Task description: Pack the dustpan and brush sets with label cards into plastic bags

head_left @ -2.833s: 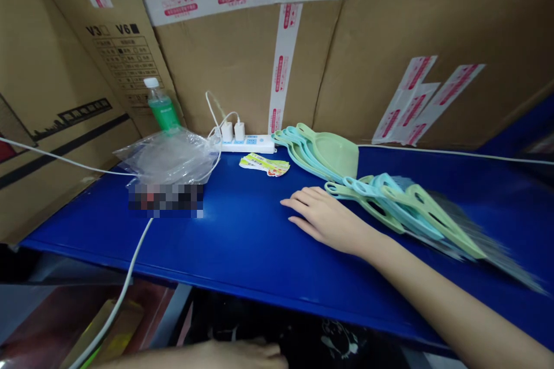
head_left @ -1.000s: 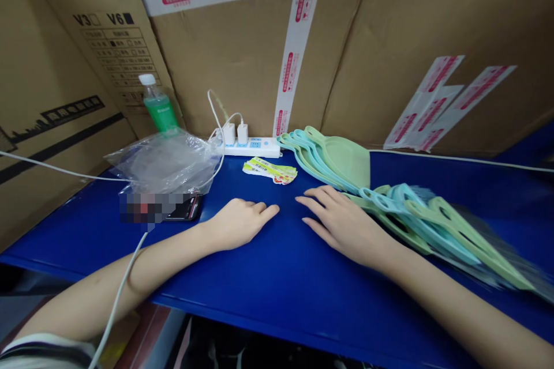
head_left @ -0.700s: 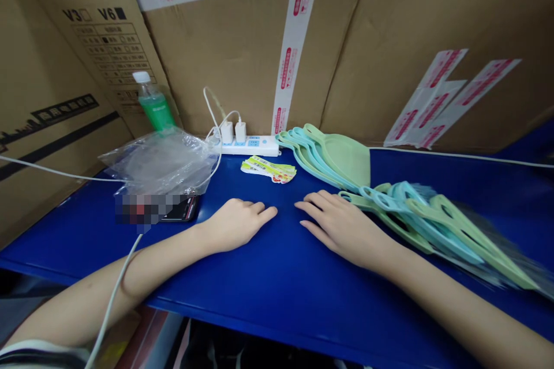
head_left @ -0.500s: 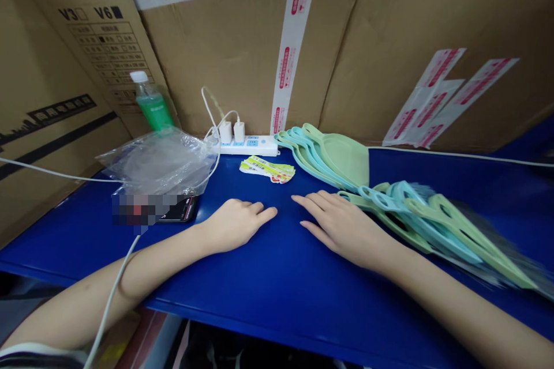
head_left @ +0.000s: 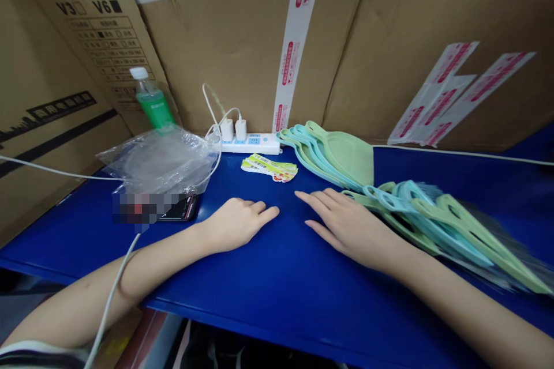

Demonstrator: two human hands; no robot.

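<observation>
My left hand [head_left: 236, 223] rests on the blue table with its fingers curled under and its thumb pointing right. Nothing shows in it, though the curled fingertips are hidden. Palm down, my right hand [head_left: 346, 223] lies with fingers stretched out and thumb apart, holding nothing. Just past its knuckles are pale green and light blue plastic scoops [head_left: 433, 213] with looped handles, overlapping in a pile; clear film shows around them. A second stack of such scoops [head_left: 352, 153] lies behind. Printed yellow-green paper labels [head_left: 270, 167] sit in a small pile beyond both hands.
On the left, a clear plastic bag [head_left: 168, 158] partly covers a dark phone [head_left: 179, 207]. A bottle of green liquid [head_left: 153, 104] stands behind it. A white power strip [head_left: 255, 143] with chargers lies along taped cardboard boxes [head_left: 216, 52]. A white cable [head_left: 115, 294] crosses my left forearm.
The view has shifted slightly, so things on the right appear a little farther right. Both hands keep the same pose, and nothing has been picked up or put down.
</observation>
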